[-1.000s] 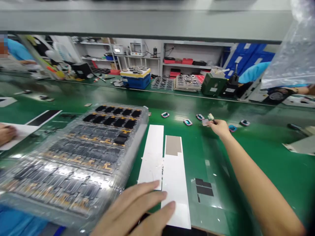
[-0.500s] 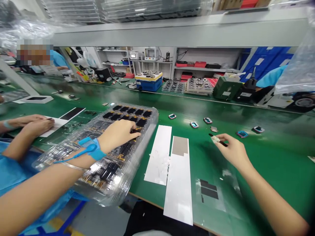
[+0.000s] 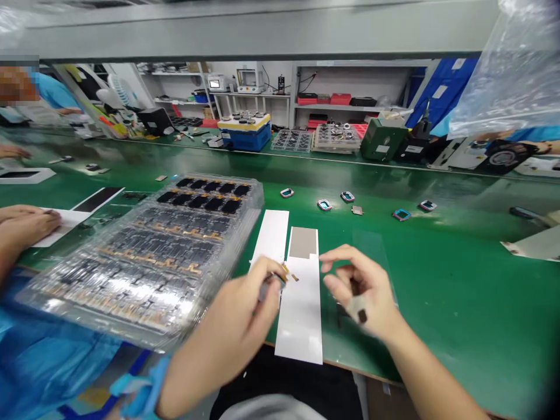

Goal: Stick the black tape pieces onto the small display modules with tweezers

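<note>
My left hand pinches a small screen part with a gold flex cable over two white strips. The near strip has a grey-brown patch at its far end; the other white strip is partly hidden by my left hand. Just right of the strips, my right hand has thumb and forefinger apart, with a black stick-like tool tucked in the palm, mostly hidden. Under that hand lies a clear film. To the left stands a clear plastic tray of screen parts.
Several small framed cases, one a blue-lined case, lie beyond my right hand, near a small metal plate. At left, a co-worker's hands rest on white sheet. A blue box stands at the back; a white holder is far right.
My left hand has left the tray and come right, over the white strips, with a screen part in it. My right hand has moved left and nearer, its tool now back in the palm.
</note>
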Motion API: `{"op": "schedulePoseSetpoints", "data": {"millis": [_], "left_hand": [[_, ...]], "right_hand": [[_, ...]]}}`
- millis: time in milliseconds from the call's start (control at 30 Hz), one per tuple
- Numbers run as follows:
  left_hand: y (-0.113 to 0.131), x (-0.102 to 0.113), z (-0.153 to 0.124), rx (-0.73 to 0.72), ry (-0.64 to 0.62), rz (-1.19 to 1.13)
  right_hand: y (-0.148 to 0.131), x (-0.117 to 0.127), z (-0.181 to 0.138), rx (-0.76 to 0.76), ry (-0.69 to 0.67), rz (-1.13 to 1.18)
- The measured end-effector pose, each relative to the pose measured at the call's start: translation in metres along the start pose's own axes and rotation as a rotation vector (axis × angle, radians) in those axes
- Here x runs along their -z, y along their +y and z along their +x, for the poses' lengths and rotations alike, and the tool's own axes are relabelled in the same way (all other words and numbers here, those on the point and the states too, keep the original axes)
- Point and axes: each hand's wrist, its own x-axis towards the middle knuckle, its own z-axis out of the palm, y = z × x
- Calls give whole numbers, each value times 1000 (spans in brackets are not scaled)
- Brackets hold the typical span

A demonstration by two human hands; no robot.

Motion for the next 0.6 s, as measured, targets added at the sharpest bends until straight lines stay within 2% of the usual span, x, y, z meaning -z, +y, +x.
{"op": "schedulePoseSetpoints", "data": {"millis": [67,133,233,400,600], "left_hand": [[-6,-29,-3,43,-42,-216],[-19,-51,1,83,-62,-388],[-39,-71,14,112,-63,-530],[-56,-80,25,94,-50,-579],[-58,-83,23,60,-17,-484]], "right_hand": [[3,-9,-6,98,-61,-24],[9,-14,-9,175,-57,-123],[22,-19,-9,231,-33,-282],[35,-23,-8,271,-18,-454],[37,-29,-13,277,-15,-487]]}}
